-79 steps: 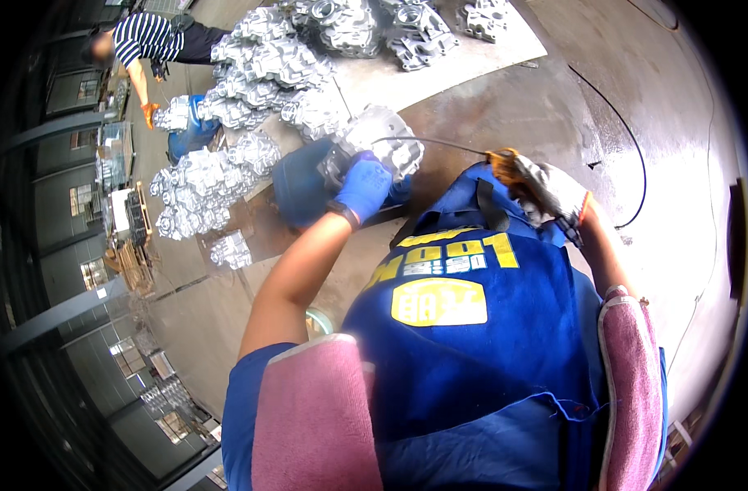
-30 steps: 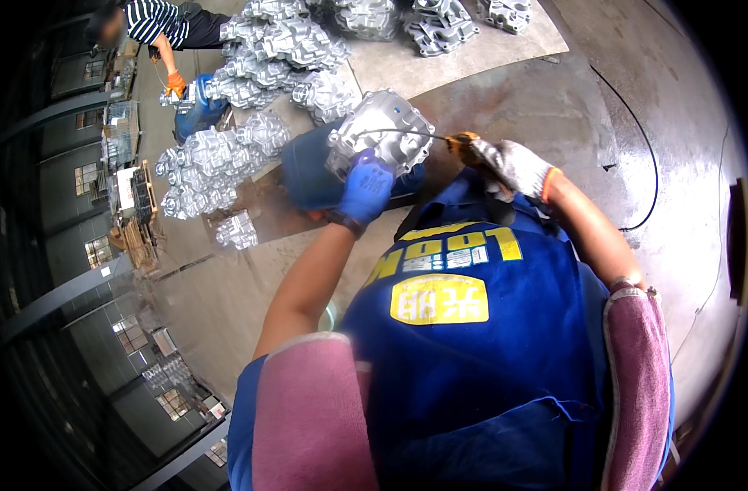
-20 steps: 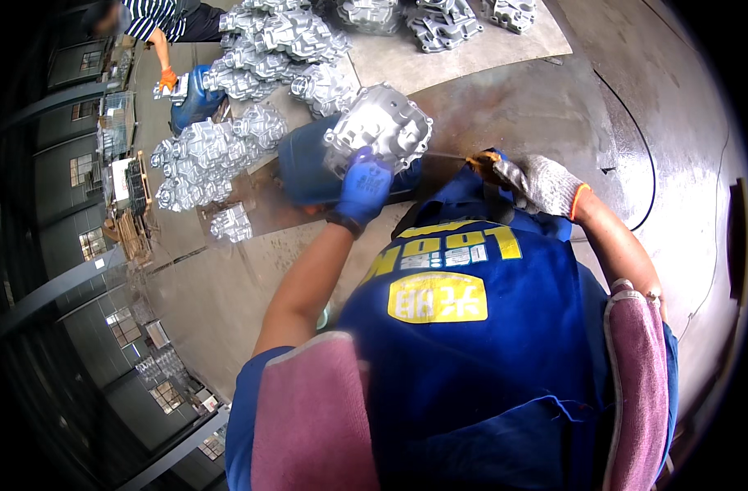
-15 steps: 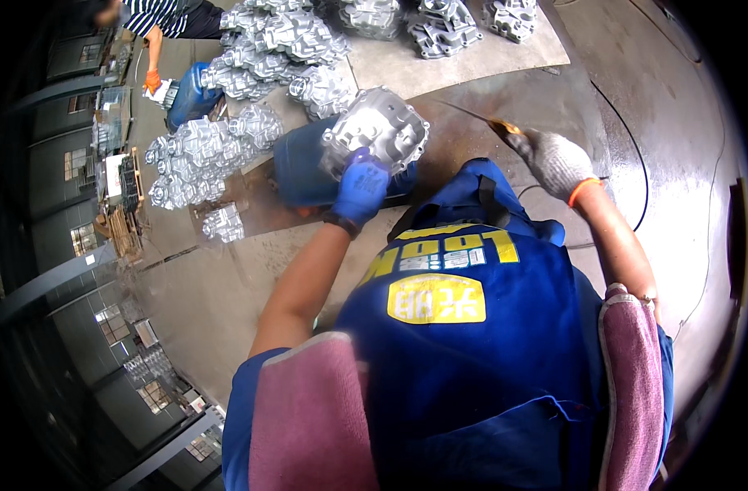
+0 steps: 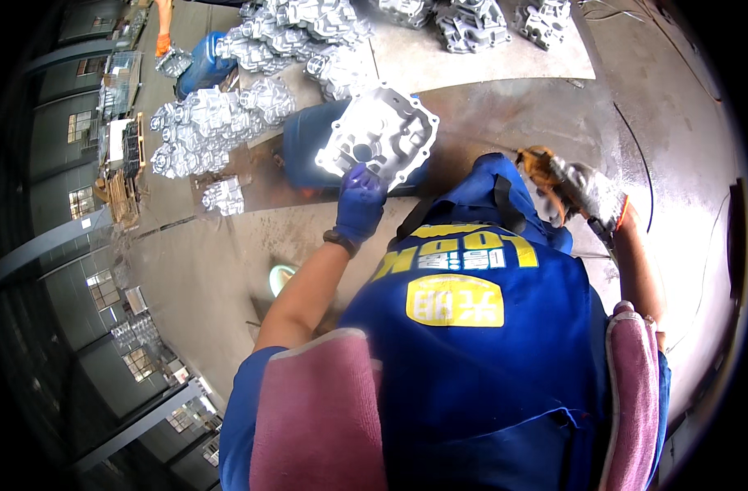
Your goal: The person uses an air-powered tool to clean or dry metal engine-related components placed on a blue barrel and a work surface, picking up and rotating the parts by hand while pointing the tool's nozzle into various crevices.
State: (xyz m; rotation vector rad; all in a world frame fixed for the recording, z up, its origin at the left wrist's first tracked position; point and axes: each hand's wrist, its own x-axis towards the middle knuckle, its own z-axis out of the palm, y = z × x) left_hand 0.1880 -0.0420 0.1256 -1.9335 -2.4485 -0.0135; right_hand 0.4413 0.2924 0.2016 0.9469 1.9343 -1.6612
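My left hand (image 5: 361, 209), in a blue glove, grips the lower edge of a silvery cast metal housing (image 5: 406, 135). The housing's hollow, ribbed side faces up, and it is over a blue plastic drum (image 5: 302, 147). My right hand (image 5: 583, 192), in a pale knitted glove, is off to the right beside my apron, apart from the housing. Its fingers look curled, with blurred orange-brown around them. A dark, thin tool (image 5: 601, 233) shows below that wrist; most of it is hidden by the hand.
Stacked cast housings (image 5: 198, 131) stand left of the drum, with more at the back (image 5: 472, 24). One small casting (image 5: 224, 196) lies apart. A co-worker's orange-gloved hand (image 5: 162, 45) touches a casting beside another blue drum (image 5: 203, 65). A black cable (image 5: 640, 155) crosses the right floor.
The housing has tipped, showing more of its hollow side. My right hand has moved right and down and turned; the tool's thin shaft no longer points left toward the housing.
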